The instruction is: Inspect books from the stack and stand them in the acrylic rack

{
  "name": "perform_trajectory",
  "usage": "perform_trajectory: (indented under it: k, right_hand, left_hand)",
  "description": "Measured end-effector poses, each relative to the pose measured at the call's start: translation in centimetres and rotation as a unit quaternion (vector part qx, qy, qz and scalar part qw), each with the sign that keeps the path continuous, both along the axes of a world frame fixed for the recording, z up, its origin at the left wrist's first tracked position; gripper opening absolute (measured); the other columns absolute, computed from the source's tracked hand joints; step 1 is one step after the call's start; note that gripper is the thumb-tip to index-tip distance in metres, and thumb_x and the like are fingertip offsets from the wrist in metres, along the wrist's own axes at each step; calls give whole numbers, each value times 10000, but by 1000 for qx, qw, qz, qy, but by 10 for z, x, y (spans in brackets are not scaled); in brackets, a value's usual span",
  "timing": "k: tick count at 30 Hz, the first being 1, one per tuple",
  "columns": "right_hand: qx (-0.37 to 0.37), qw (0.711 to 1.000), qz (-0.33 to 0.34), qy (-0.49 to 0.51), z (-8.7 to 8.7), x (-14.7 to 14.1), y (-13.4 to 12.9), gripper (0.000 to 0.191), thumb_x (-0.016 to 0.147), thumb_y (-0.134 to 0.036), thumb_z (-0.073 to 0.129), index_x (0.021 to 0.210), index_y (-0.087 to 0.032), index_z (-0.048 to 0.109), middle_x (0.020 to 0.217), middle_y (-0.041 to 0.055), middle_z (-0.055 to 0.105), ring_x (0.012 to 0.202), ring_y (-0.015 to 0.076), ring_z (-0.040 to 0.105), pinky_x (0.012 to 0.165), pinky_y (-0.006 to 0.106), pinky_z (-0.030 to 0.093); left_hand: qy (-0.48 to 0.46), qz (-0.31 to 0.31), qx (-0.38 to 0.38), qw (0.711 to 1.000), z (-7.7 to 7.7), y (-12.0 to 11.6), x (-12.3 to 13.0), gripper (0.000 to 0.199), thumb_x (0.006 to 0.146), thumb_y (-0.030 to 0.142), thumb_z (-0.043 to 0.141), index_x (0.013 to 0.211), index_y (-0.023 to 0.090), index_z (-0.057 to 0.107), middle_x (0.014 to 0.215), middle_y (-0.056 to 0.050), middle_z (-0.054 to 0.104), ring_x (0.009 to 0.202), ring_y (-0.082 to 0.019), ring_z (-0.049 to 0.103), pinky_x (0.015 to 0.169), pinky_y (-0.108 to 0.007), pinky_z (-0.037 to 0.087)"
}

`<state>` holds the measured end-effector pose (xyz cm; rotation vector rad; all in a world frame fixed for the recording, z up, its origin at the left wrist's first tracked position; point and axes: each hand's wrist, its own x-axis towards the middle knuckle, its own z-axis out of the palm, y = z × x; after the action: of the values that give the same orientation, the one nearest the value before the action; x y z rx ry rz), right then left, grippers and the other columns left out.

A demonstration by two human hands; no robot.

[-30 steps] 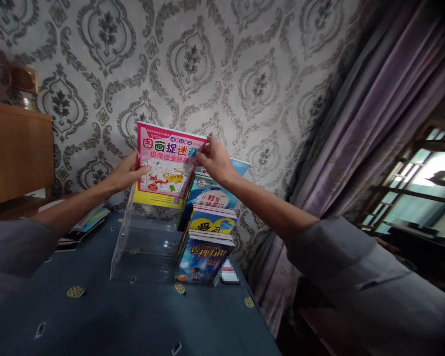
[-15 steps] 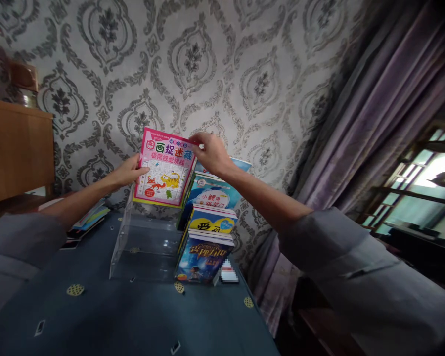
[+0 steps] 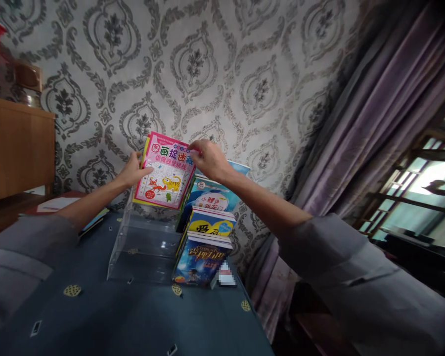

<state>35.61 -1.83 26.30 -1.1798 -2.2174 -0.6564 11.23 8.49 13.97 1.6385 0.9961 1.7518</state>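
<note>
From afar I've the left hand (image 3: 130, 171) and right hand (image 3: 211, 159) gripping 1 pink book (image 3: 162, 173), centre-left (squaring it, I judge), needing level support next.

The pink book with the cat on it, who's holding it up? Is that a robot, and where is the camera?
There's no robot here. Those are a person's own two bare hands. The camera is worn on that person's head, looking forward and down, so you see nearly what they would see.

The left hand holds the pink book by its left side, thumb on the cover. The right hand has its fingers at the top right corner.

Below is a dark blue cloth. On it stands a see-through rack, with other books in steps on its right side. A flat pile lies partly hidden by the left arm.
</note>
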Motion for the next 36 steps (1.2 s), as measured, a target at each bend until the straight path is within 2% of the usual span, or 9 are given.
perform_trajectory:
  k: [3, 8, 12, 19, 23, 26, 29, 32, 36]
  right_hand:
    - [-5, 1000, 3, -19, -2, 0, 1, 339, 925, -117, 507, 1200, -111, 705, 1154, 157, 700, 1023, 268, 630, 935, 369, 468]
    - [6, 998, -33, -48, -2, -6, 4, 391, 931, -111, 461, 1252, -83, 682, 1204, 199, 684, 1094, 296, 625, 947, 383, 485]
    - [-12, 996, -61, -71, 3, -18, 8, 395, 919, -103, 470, 1241, -102, 699, 1170, 173, 729, 1075, 299, 659, 942, 376, 490]
    - [-13, 997, 7, -71, 4, -33, 26, 393, 871, -71, 518, 1200, -130, 725, 1150, 128, 746, 1073, 270, 659, 948, 370, 487]
    - [-5, 998, 36, -51, 4, -23, 28, 371, 872, -48, 508, 1146, -142, 740, 1118, 113, 749, 1044, 256, 661, 959, 376, 479]
    - [-2, 997, 46, -53, 7, -12, 26, 350, 871, -44, 519, 1135, -133, 729, 1111, 116, 737, 1031, 254, 651, 949, 368, 480]
    - [29, 996, 52, -67, 10, -7, 26, 380, 872, -47, 517, 1203, -127, 684, 1176, 145, 696, 1091, 287, 613, 981, 417, 470]
    - [66, 995, 26, -76, 11, -8, 25, 476, 866, -81, 558, 1339, -130, 592, 1336, 184, 617, 1220, 346, 544, 1036, 497, 443]
    - [6, 996, -49, -79, 11, -11, 21, 466, 915, -198, 586, 1373, -117, 548, 1284, 193, 658, 1177, 348, 592, 982, 473, 482]
  left_hand:
    - [-51, -21, -47, 997, -1, 0, 7, 667, 634, 184, 798, 1205, 209, 453, 853, 12, 655, 811, -249, 704, 834, -448, 573]
    - [-93, -30, -61, 993, -3, -3, 12, 524, 610, 153, 745, 1066, 226, 499, 822, 10, 647, 759, -252, 699, 749, -408, 582]
    - [-122, -53, -58, 989, -3, -6, 11, 470, 582, 156, 715, 1014, 217, 539, 835, -3, 649, 772, -259, 697, 717, -392, 578]
    - [-149, -102, -35, 983, -5, -14, 4, 427, 577, 200, 709, 992, 203, 609, 804, 13, 676, 726, -213, 678, 626, -310, 552]
    - [-151, -126, -25, 980, -5, -13, 4, 388, 565, 215, 721, 946, 187, 652, 821, -5, 715, 777, -229, 695, 689, -337, 577]
    - [-148, -152, -21, 977, -4, -12, 7, 391, 528, 197, 700, 918, 168, 677, 853, -32, 753, 851, -277, 722, 797, -412, 600]
    - [-147, -175, -20, 973, -2, -13, 9, 432, 508, 193, 675, 937, 154, 705, 918, -59, 784, 919, -328, 736, 869, -482, 598]
    - [-145, -187, -23, 971, -2, -18, 8, 457, 518, 209, 684, 970, 156, 720, 975, -71, 796, 947, -347, 743, 883, -506, 602]
    - [-138, -183, -35, 973, -4, -23, 7, 448, 565, 255, 741, 998, 143, 722, 1008, -113, 795, 977, -362, 749, 879, -513, 609]
